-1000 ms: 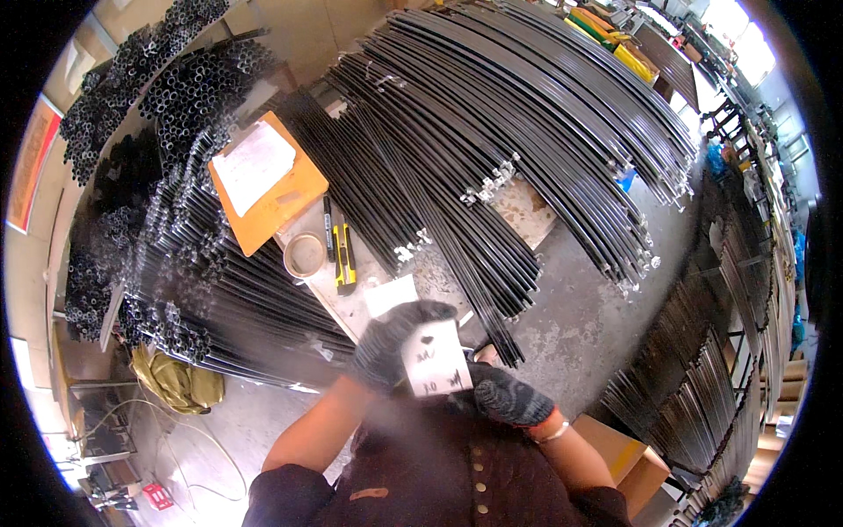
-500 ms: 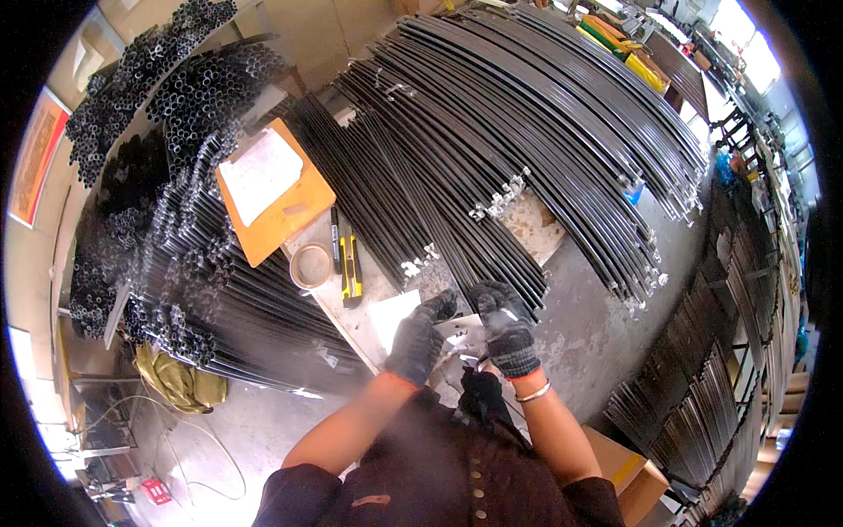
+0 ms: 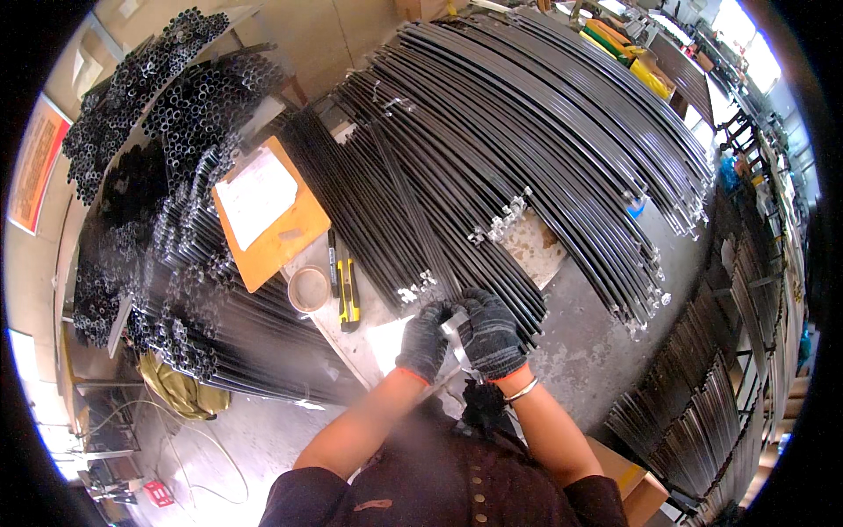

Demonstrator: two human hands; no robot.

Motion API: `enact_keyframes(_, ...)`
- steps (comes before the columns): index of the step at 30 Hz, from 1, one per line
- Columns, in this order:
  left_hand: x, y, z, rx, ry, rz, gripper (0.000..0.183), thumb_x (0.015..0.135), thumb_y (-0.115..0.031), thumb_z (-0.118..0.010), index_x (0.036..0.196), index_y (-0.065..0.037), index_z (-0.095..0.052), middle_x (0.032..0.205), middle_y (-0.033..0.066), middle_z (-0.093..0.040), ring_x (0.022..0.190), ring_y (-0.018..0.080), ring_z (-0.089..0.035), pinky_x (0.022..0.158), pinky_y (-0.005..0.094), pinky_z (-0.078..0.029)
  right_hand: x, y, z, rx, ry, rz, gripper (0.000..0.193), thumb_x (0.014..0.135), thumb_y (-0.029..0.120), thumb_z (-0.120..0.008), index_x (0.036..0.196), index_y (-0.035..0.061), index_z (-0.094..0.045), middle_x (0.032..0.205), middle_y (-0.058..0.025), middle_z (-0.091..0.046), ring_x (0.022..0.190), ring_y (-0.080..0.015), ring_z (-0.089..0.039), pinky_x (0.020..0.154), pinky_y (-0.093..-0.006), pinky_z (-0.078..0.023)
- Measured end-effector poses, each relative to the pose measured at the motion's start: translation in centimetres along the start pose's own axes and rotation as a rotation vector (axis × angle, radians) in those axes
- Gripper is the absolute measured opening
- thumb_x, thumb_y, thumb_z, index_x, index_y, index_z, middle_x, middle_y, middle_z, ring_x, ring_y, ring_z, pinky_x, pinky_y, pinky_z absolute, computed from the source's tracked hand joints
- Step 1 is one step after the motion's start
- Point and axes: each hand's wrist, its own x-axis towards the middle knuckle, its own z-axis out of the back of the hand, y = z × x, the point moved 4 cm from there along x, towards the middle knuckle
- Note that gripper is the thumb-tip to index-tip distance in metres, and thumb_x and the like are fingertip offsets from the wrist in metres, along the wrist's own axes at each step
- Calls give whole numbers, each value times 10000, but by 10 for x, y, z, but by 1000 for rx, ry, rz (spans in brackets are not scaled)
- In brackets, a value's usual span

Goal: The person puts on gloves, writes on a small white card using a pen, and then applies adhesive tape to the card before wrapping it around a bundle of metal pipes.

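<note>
My left hand (image 3: 423, 341) and my right hand (image 3: 490, 334), both in dark knitted gloves, meet in front of my chest at the near ends of a bundle of thin black rods (image 3: 411, 220). Their fingers are closed on a thin white strip (image 3: 454, 338), pinched between them. It is seen nearly edge-on, and I cannot tell whether it goes round the rods. A white sheet of paper (image 3: 386, 341) lies beside my left hand. Left of the bundle are a yellow and black utility knife (image 3: 349, 297), a dark marker pen (image 3: 333, 263) and a roll of tape (image 3: 309, 289).
An orange clipboard (image 3: 307, 211) with paper lies on stacked tubes. Long black rods (image 3: 527, 140) fill the far and right side, several with white-wrapped ends. Bundled tubes (image 3: 211, 83) stand at left. A cardboard box (image 3: 637, 483) sits by my right elbow.
The white piece, earlier facing up with dark marks showing, is now turned nearly edge-on. My hands have drawn closer together, the right one moving left to the rods' ends.
</note>
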Motion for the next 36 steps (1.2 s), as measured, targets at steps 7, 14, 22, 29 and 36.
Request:
enact_keyframes(7, -7, -2, 0, -79, 90, -42, 206, 937, -132, -479, 1066, -24, -597, 990, 93, -641, 925, 217, -606, 844, 317, -488, -2, 3, -13, 37, 164, -87, 299, 748, 120, -612, 1041, 70, -641, 1056, -165, -619, 990, -349, -572, 864, -439, -457)
enact_keyframes(14, -15, -6, -7, 162, 110, -189, 179, 955, -162, -506, 1021, -43, -623, 950, 56, -645, 823, 139, -595, 695, 278, -498, -14, -36, -20, 542, -63, -269, 328, 833, 43, -550, 1161, 18, -558, 1036, -180, -617, 945, -307, -594, 854, -356, -472)
enact_keyframes(22, -6, 4, -16, 485, 113, -225, 242, 968, -262, -506, 1064, -66, -611, 928, 31, -623, 816, 108, -574, 730, 264, -484, 3, -62, -11, 154, 551, -267, 393, 954, 191, -405, 1314, 47, -469, 1305, -164, -521, 1222, -305, -469, 1047, -357, -350)
enact_keyframes(29, -10, 1, -16, 123, 402, -56, 263, 971, -276, -506, 1054, -53, -616, 957, 50, -646, 855, 149, -606, 790, 288, -497, -22, -82, -14, 182, 771, -196, 428, 944, 247, -451, 1320, 42, -462, 1281, -186, -532, 1148, -298, -519, 991, -369, -402)
enact_keyframes(36, 13, 27, -27, -37, 662, 278, 270, 916, -100, -518, 1158, 7, -575, 1047, 135, -648, 911, 233, -638, 821, 311, -528, -26, -13, -10, 1717, 552, -902, 398, 930, 322, -549, 1197, 27, -565, 1104, -143, -649, 966, -244, -646, 845, -366, -548)
